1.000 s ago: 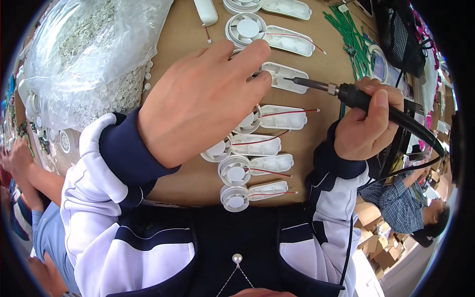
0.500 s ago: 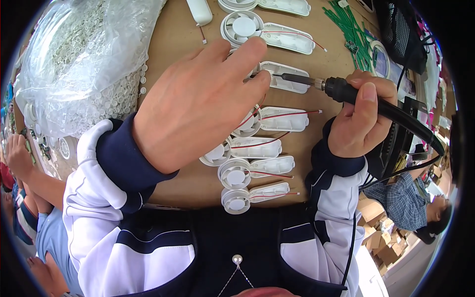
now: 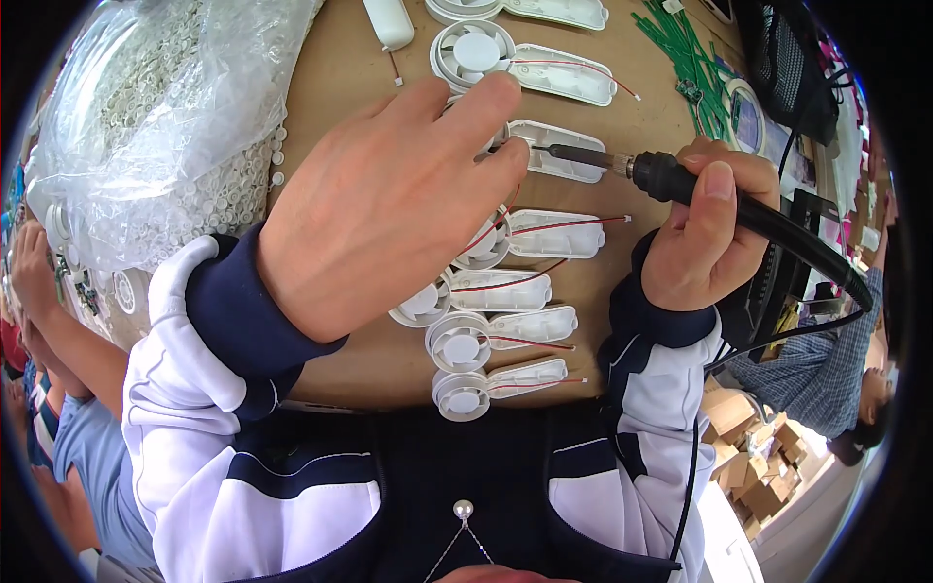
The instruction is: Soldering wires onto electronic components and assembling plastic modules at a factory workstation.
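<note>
A soldering iron (image 3: 671,179) is gripped in my right hand (image 3: 714,223), its thumb and fingers closed round the black handle. Its thin tip points left into the hollow handle of a small white fan housing (image 3: 535,132). Spread over the round head of that housing, my left hand (image 3: 389,199) has its thumb and fingertips closed at the neck beside the tip. What those fingertips pinch, perhaps the housing or a wire, is hidden behind them. Just nearer to me lies another white fan (image 3: 559,234) with red and black wires.
More open fan housings (image 3: 459,340) form a column across the brown table (image 3: 379,374). A clear plastic bag (image 3: 185,126) of small white parts sits at left, green wires (image 3: 671,58) at far right. The iron's cable (image 3: 846,267) curves down right. A co-worker's arm (image 3: 73,330) reaches in at left.
My hands and the soldering iron hold nearly the same place, with only a slight shift of the view. The co-worker's hand at left has moved up, and a person at right has shifted.
</note>
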### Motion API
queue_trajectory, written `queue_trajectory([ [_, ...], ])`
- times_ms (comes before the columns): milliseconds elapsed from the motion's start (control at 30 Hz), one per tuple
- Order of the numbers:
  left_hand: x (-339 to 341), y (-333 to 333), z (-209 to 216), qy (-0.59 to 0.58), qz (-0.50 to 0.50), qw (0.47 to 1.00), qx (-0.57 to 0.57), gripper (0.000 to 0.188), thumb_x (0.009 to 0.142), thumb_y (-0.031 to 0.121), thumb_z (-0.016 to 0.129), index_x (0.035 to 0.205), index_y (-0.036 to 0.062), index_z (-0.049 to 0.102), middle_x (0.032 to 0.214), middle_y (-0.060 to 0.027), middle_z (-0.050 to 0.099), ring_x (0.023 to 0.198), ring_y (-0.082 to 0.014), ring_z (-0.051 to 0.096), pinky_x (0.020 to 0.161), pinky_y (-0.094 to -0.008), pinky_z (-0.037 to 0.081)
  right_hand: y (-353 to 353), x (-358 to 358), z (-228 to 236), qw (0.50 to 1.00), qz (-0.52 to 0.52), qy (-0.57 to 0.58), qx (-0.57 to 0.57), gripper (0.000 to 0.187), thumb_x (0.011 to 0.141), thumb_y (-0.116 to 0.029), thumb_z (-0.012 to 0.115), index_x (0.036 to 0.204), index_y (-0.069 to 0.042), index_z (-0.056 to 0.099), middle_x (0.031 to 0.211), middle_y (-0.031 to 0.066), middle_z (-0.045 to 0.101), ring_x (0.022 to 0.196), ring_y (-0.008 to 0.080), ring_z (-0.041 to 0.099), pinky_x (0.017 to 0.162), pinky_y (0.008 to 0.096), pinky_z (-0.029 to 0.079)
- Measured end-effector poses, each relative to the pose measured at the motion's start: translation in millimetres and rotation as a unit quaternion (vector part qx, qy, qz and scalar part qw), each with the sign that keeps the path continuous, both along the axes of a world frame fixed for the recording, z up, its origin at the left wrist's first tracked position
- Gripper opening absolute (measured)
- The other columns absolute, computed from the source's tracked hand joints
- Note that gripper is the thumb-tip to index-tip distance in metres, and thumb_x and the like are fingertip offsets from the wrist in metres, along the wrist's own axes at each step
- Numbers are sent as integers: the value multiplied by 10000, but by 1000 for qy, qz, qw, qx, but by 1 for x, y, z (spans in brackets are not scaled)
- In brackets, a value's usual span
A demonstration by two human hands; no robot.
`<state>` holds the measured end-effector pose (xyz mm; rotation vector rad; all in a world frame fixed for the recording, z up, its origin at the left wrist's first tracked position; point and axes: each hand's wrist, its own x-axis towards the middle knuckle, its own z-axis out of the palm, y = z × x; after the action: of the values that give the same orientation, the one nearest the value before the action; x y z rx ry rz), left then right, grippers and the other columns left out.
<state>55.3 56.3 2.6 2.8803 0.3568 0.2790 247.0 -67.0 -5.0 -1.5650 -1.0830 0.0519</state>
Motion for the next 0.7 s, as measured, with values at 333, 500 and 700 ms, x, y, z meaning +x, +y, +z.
queue_trajectory([
  [333,0,0,0,-1,0,1000,-4,419,812,62,644,1224,129,604,1312,-101,483,964,-273,582,829,-345,505,0,0,1,1000,19,-1,5,157,958,-148,505,889,-31,583,763,72,591,588,95,385,562,233,305],
  [500,1,1,1,8,0,1000,-2,421,814,66,642,1229,131,604,1315,-101,482,967,-274,584,830,-344,506,-1,0,2,1000,14,1,-11,162,961,-154,509,885,-32,583,768,75,593,593,96,392,569,232,309],
  [700,1,2,3,28,2,999,-21,413,827,58,619,1230,150,609,1315,-91,485,963,-269,589,821,-337,507,-3,7,13,999,13,-7,-32,135,950,-120,510,892,-23,584,815,99,618,689,145,505,626,235,388],
])
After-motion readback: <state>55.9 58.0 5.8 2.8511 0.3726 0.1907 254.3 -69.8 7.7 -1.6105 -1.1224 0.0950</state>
